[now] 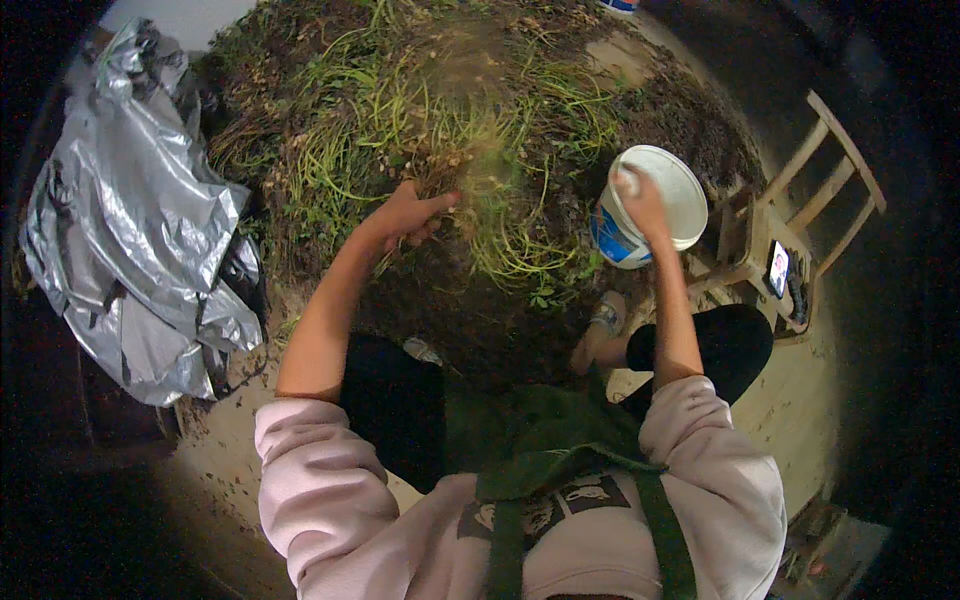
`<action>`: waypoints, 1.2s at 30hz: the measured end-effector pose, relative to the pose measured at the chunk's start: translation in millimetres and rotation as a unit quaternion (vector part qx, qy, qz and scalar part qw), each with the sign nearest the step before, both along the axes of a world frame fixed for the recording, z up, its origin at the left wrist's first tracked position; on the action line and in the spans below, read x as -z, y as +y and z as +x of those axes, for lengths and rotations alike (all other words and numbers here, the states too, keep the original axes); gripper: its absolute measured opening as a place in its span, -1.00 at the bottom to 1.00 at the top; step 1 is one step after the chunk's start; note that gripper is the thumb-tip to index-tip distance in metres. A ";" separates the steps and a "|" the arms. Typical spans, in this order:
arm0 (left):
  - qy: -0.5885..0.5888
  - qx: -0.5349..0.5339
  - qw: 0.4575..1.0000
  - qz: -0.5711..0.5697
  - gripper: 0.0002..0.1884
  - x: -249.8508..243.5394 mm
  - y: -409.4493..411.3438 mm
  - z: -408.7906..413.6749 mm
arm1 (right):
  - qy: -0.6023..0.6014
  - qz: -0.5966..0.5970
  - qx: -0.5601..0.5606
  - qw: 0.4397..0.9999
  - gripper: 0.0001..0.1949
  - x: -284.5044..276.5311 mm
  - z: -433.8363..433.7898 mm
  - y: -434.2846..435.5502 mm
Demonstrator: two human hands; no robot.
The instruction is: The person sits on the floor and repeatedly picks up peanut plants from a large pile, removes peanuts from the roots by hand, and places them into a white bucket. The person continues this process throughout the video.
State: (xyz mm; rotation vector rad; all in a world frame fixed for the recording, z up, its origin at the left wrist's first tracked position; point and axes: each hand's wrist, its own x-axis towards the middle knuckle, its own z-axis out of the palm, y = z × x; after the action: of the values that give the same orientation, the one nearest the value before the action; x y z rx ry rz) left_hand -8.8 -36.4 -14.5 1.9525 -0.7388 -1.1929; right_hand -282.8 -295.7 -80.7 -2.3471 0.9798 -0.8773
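Note:
A large heap of pulled peanut plants (337, 142), with green stems, leaves, roots and pods, lies in front of me. My left hand (411, 214) is at its near side, thumb and fingers closed around the root end of a peanut plant (487, 184). That plant is blurred, and pods (442, 161) show just beyond the hand. My right hand (639, 196) is at the near-left rim of a white plastic bucket (682, 199) with a blue label, its fingers over the opening. Blur hides whether those fingers hold anything. The bucket leans, and its bottom is out of sight.
Crumpled silver sheeting (142, 202) lies at the left. To the right stands a wooden chair (806, 180) with a lit phone (778, 268) and a dark object on its seat. Dark soil (465, 322) covers the ground between my feet. Part of another container (619, 5) shows at the top edge.

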 end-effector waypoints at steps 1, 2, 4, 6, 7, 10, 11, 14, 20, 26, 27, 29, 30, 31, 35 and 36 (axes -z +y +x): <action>0.018 0.008 1.000 -0.006 -0.31 2.9 -0.3 -1.5 | 0.022 0.259 -0.081 0.962 -0.60 -13.3 16.1 28.4; 0.027 0.017 0.999 -0.008 -0.31 1.5 -9.2 -8.8 | 0.029 0.206 -0.167 0.964 -0.64 -2.2 23.2 43.3; 0.035 0.012 0.999 0.000 -0.30 -3.2 -8.1 -14.8 | -0.010 0.346 -0.309 0.886 -0.61 -12.5 55.4 97.9; 0.040 0.009 0.999 0.004 -0.24 -5.9 -10.7 -22.1 | -0.114 0.373 -0.369 0.844 -0.54 -10.4 79.3 136.0; 0.041 0.006 0.999 0.005 -0.22 -7.9 -12.6 -24.2 | -0.131 0.430 -0.358 0.819 -0.55 -6.6 83.8 141.4; 0.013 -0.004 0.999 0.036 -0.27 -4.1 -14.7 -22.9 | -0.176 0.486 -0.333 0.789 -0.65 8.5 96.0 152.1; 0.000 0.000 1.000 0.020 -0.33 -4.0 -13.0 -22.7 | -0.156 0.462 -0.332 0.807 -0.66 12.3 97.1 151.6; -0.052 0.003 0.998 -0.034 -0.48 -12.3 -11.6 -37.4 | -0.082 0.350 -0.305 0.882 -0.71 17.4 92.8 152.3; -0.093 -0.003 0.979 -0.181 -0.62 31.3 -13.5 -31.8 | -0.039 0.316 -0.252 0.914 -0.78 16.6 88.5 161.4; -0.094 0.012 0.987 -0.131 -0.69 23.5 -23.3 -38.0 | -0.157 0.500 -0.230 0.820 -0.84 6.0 72.7 163.7; -0.084 0.015 0.989 -0.117 -0.69 21.8 -23.4 -37.3 | -0.170 0.487 -0.235 0.824 -0.83 6.3 72.1 164.2; -0.069 0.025 0.991 -0.113 -0.71 20.7 -24.0 -39.3 | -0.182 0.494 -0.243 0.814 -0.83 6.8 70.9 163.2; -0.064 0.030 0.990 -0.122 -0.72 20.4 -22.8 -41.7 | -0.181 0.516 -0.249 0.800 -0.83 0.6 70.5 163.1; -0.059 0.035 0.989 -0.132 -0.72 20.1 -22.2 -43.4 | -0.179 0.536 -0.254 0.784 -0.83 -2.9 70.3 163.0; -0.061 0.011 0.993 -0.099 -0.72 19.0 -21.3 -44.0 | -0.176 0.563 -0.278 0.758 -0.83 7.2 72.7 156.7; -0.061 0.014 0.993 -0.096 -0.71 18.9 -20.5 -43.8 | -0.189 0.586 -0.290 0.733 -0.83 11.0 71.5 152.6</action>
State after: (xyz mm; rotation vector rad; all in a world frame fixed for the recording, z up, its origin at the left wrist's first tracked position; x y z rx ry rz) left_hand -52.6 -56.9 -33.5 1.8712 -0.9121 -0.9850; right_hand -211.3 -143.1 -91.7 -1.1385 0.3347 -0.2571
